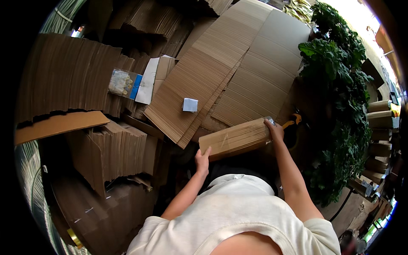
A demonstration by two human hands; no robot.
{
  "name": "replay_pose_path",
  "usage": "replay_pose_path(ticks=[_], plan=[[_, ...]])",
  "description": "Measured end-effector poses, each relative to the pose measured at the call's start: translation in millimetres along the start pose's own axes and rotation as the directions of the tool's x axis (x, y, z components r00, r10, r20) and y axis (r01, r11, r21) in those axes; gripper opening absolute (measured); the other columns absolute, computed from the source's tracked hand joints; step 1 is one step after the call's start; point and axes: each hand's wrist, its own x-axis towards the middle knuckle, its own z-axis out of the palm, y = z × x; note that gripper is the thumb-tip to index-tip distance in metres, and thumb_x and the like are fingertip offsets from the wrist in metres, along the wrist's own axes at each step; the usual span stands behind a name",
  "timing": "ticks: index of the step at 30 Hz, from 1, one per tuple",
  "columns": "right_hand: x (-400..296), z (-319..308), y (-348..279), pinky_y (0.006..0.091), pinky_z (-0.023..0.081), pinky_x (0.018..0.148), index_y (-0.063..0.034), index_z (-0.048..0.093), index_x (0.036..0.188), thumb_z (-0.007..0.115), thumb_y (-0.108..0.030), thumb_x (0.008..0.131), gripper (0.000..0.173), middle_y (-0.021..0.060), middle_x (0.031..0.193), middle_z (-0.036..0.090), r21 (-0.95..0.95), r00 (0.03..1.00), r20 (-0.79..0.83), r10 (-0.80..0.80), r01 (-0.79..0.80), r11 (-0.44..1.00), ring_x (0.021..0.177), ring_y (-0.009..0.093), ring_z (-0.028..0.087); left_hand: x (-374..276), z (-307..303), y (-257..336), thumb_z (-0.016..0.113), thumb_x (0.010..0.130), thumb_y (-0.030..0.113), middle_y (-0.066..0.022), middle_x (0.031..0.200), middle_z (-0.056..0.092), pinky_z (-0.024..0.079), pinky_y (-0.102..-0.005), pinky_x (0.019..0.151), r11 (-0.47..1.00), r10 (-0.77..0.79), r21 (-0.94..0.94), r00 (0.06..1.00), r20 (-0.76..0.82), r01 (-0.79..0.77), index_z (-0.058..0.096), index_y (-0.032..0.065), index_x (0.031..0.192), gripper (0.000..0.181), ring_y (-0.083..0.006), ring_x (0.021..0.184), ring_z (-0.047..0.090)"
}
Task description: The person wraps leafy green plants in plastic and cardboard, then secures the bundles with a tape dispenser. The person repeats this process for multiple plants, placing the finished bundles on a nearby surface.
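A long bundle of stacked cardboard strips (234,137), bound with clear tape, is held level in front of my waist. My left hand (203,160) grips its left end, thumb on top. At the opposite end my right hand (274,130) clasps the bundle, close to a crumpled bit of clear plastic (270,120). The underside of the bundle and some fingertips are hidden. Just beyond it lie large flat corrugated cardboard sheets (255,73), with a small folded white paper (190,105) on the nearer left one.
Cardboard stacks (70,73) crowd the left, with a shorter stack (121,149) nearer me. A plastic packet with a blue strip (125,83) rests against them. Leafy green plants (341,95) line the right, near a yellow-handled tool (292,121). More bundles (381,134) are piled at far right.
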Motion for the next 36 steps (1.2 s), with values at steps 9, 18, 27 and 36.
replay_pose_path(ticks=[9,18,27,36], plan=[[-41,44,33,0.0341,0.048,0.081,-0.0107,0.056,0.104,0.056,-0.040,0.086,0.034,0.0087,0.102,0.059,0.873,0.962,0.257,0.094,-0.272,0.405,0.090,0.021,0.059,-31,71,181,0.073,0.070,0.023,-0.0046,0.071,0.054,0.042,-0.0404,0.081,-0.120,0.779,0.287,0.089,0.621,-0.950,0.058,0.0085,0.072,0.021,-0.0257,0.077,0.055],[-125,-1,-54,0.0264,0.048,0.074,-0.0054,0.054,0.117,0.052,-0.035,0.090,0.041,0.0080,0.105,0.060,0.682,0.980,-0.156,-0.120,0.195,0.705,0.084,0.013,0.059,-35,42,221,0.072,0.074,0.039,-0.0100,0.122,0.049,0.027,-0.0491,0.102,-0.085,0.729,0.153,0.044,0.683,-0.985,0.048,0.0130,0.125,0.062,-0.0289,0.119,0.043],[-179,12,-66,0.0228,0.048,0.070,0.0003,0.059,0.109,0.056,-0.013,0.089,0.024,0.0064,0.093,0.064,0.499,0.894,-0.379,-0.237,0.413,0.762,0.076,0.010,0.059,246,-28,97,0.073,0.074,0.027,-0.0121,0.136,0.038,0.035,-0.0462,0.101,0.062,0.396,0.878,0.819,0.415,-0.475,0.035,0.0162,0.138,0.075,-0.0320,0.127,0.033],[-215,32,-53,0.0212,0.050,0.066,0.0007,0.061,0.105,0.057,-0.009,0.088,0.020,0.0050,0.085,0.064,0.389,0.885,-0.437,-0.160,0.346,0.854,0.072,0.009,0.059,286,-24,57,0.081,0.062,0.021,-0.0134,0.101,0.061,0.050,-0.0401,0.071,0.196,0.259,0.816,0.832,0.491,-0.543,0.056,0.0083,0.094,0.042,-0.0318,0.083,0.060]])
